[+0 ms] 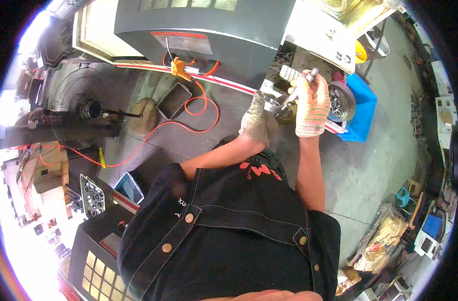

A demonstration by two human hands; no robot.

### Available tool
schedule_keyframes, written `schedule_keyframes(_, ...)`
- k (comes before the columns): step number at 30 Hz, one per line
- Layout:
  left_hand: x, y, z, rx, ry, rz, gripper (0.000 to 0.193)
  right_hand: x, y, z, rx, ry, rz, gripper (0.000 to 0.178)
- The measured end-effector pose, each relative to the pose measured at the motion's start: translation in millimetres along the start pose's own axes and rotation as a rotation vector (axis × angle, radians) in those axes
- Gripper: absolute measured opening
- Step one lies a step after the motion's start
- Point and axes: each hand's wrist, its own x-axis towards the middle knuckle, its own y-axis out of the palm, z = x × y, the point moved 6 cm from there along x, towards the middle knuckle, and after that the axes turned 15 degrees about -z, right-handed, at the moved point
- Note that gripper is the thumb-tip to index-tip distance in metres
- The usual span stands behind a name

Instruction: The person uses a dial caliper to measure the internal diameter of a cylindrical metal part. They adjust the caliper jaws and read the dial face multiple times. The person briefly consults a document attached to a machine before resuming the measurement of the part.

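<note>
Grey floor [361, 175], metal tool [313, 73] in right hand [311, 108]

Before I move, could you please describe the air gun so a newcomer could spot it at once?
Find the big grey machine at the top of the view. By its lower edge, left of the left hand, is the air gun. Its chunky yellow body sets it apart from the thin orange hose.
</note>
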Motion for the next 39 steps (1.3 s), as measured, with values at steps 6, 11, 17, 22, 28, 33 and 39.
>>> schedule_keyframes(6,3,3,-8,-0.094,0.035,-0.002,0.048,-12,7,4,-0.013,-0.094,-0.058,0.025)
schedule_keyframes(11,8,-1,-8,-0.085,0.083,-0.187,0.052,-17,14,-5,0.080,-0.047,0.018,0.023)
schedule_keyframes(17,20,-15,-2,-0.133,0.060,-0.200,0.048,-20,17,-12,0.172,-0.015,0.060,0.031)
schedule_keyframes(22,10,-13,-5,-0.147,0.122,-0.271,0.048,-19,14,-15,0.074,0.072,0.074,0.037)
schedule_keyframes(28,10,-13,-21,-0.125,0.366,-0.141,0.046,-23,15,-17,0.278,0.163,-0.028,0.033)
schedule_keyframes(33,-3,-3,-33,-0.088,0.540,-0.026,0.034,-34,21,-13,0.431,0.309,-0.045,0.030)
schedule_keyframes(39,-7,-1,-32,-0.013,0.655,0.086,0.039,-35,24,-10,0.323,0.056,-0.014,0.033)
